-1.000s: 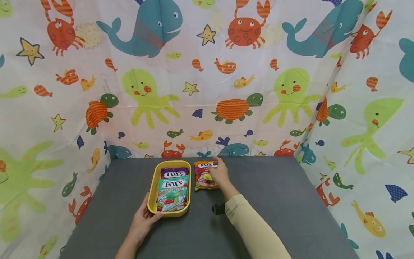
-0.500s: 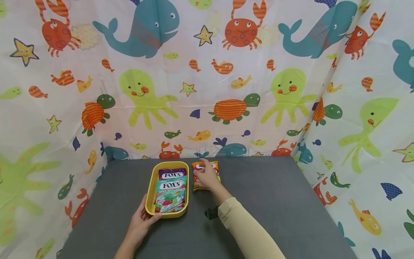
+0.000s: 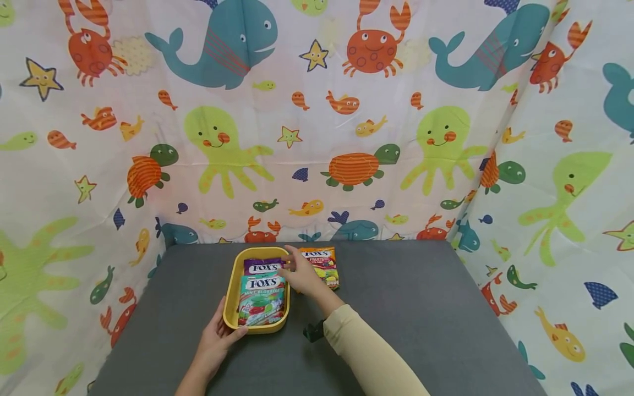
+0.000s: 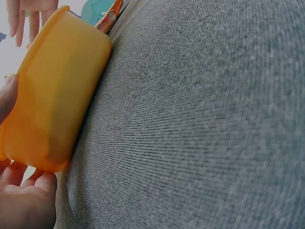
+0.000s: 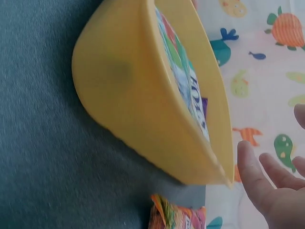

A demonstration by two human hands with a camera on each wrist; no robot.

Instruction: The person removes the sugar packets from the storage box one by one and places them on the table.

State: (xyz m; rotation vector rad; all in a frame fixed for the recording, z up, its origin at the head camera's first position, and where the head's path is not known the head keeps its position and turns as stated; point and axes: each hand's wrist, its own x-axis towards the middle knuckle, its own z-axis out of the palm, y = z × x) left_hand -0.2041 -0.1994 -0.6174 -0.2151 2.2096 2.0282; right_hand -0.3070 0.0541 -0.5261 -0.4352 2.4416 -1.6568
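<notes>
A yellow tray (image 3: 229, 300) stands on the grey table and holds a purple Fox's candy bag (image 3: 262, 267) with a green mint bag (image 3: 261, 300) lying partly over it. My left hand (image 3: 222, 328) grips the tray's near left corner, thumb on the rim. My right hand (image 3: 296, 269) hovers with straight fingers at the tray's far right rim and holds nothing. Just right of that hand an orange Fox's Fruits bag (image 3: 323, 265) lies flat on the table. In the wrist views the tray's wall (image 4: 52, 95) (image 5: 133, 95) fills the near field, and the orange bag's edge (image 5: 176, 217) shows below it.
The grey table top (image 3: 421, 308) stretches to the right and toward me. Curtains printed with sea animals (image 3: 346, 137) close it in at the back and on both sides. A black wrist-camera mount (image 3: 313, 331) sits on my right forearm.
My right hand has slid left off the orange bag to the tray's right rim, uncovering most of the bag. The left hand and the tray have stayed put.
</notes>
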